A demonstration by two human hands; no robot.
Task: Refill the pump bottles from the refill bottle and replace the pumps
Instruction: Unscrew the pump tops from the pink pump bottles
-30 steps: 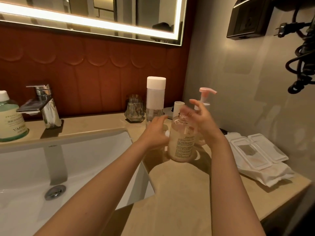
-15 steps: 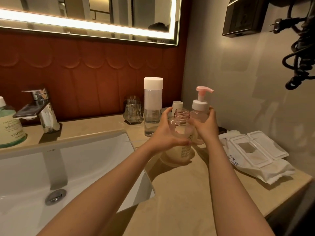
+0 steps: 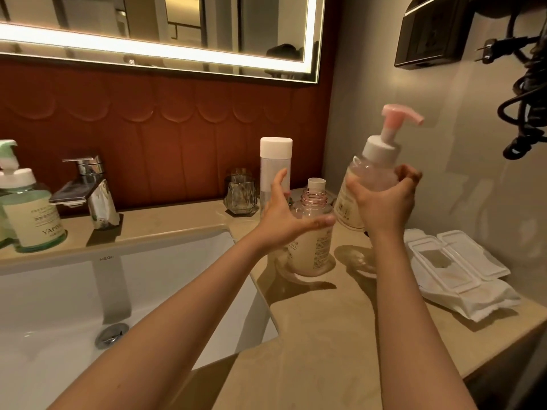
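A clear bottle with an open threaded neck (image 3: 314, 244) stands on the beige counter (image 3: 325, 335), partly full of pale liquid. My left hand (image 3: 284, 217) wraps its left side and shoulder. My right hand (image 3: 384, 202) holds a second clear bottle with a white collar and pink pump (image 3: 373, 173) lifted off the counter, tilted slightly right. A tall clear bottle with a white cap (image 3: 275, 161) stands behind my left hand. A small white cap (image 3: 316, 183) shows behind the open bottle.
A white sink basin (image 3: 88, 291) with a chrome tap (image 3: 88, 187) lies to the left. A green pump bottle (image 3: 29, 208) stands at the far left. A glass tumbler (image 3: 240, 195) sits by the wall. Wipe packets (image 3: 455, 270) lie to the right. A black cord (image 3: 527, 84) hangs on the wall.
My right hand has left the open bottle, grasped the pink pump bottle behind it and lifted it up and rightward. My left hand stays on the open bottle.
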